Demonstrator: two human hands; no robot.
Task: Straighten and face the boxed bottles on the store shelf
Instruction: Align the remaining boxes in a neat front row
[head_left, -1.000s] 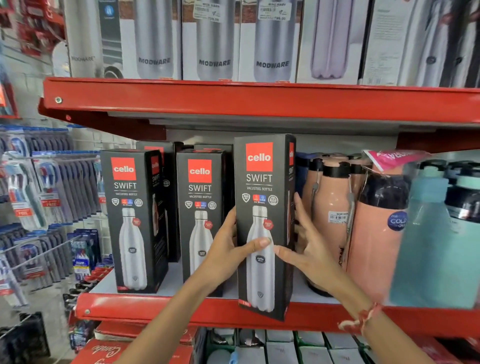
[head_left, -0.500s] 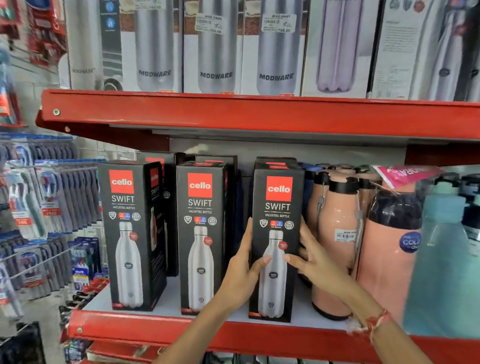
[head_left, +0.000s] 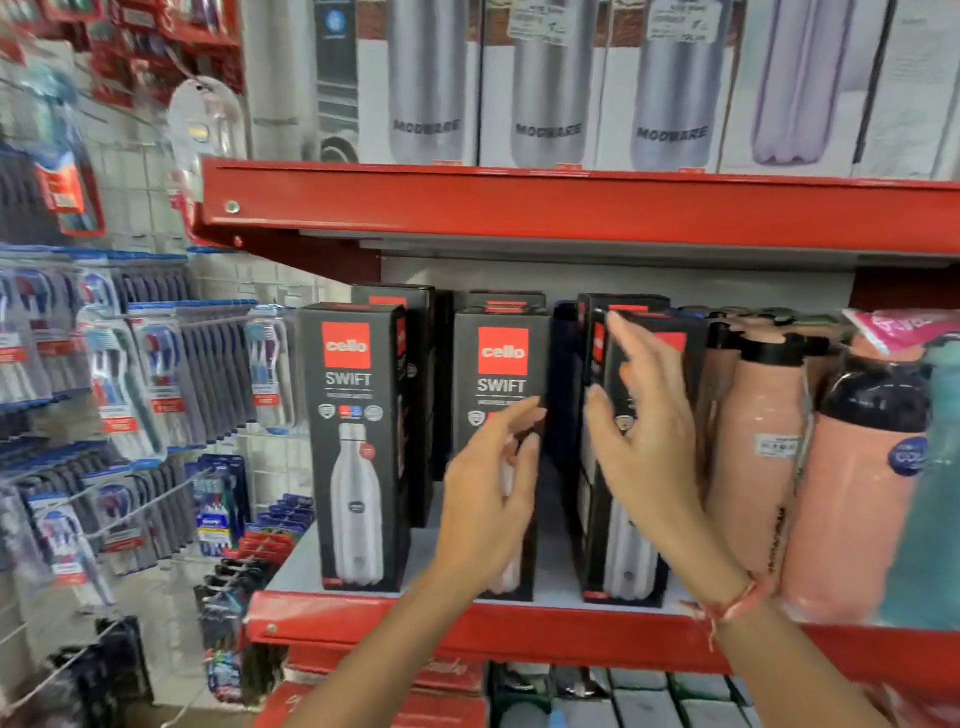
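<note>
Three black Cello Swift bottle boxes stand upright along the front of the red shelf (head_left: 519, 631): a left box (head_left: 358, 447), a middle box (head_left: 501, 364) and a right box (head_left: 631, 551). More black boxes stand behind them. My left hand (head_left: 488, 499) hovers in front of the middle box's lower half, fingers apart, holding nothing. My right hand (head_left: 644, 431) is spread flat against the front of the right box, covering most of its label. A gap separates the middle and right boxes.
Pink flasks (head_left: 753, 452) and a teal one (head_left: 930, 519) crowd the shelf right of the boxes. Grey Modware bottle boxes (head_left: 550, 88) fill the shelf above. Toothbrush packs (head_left: 156, 374) hang on hooks at left. More stock sits below the shelf.
Both hands have let go of the right box, which now stands on the shelf. My left hand moved left to the middle box; my right hand rose along the right box's front.
</note>
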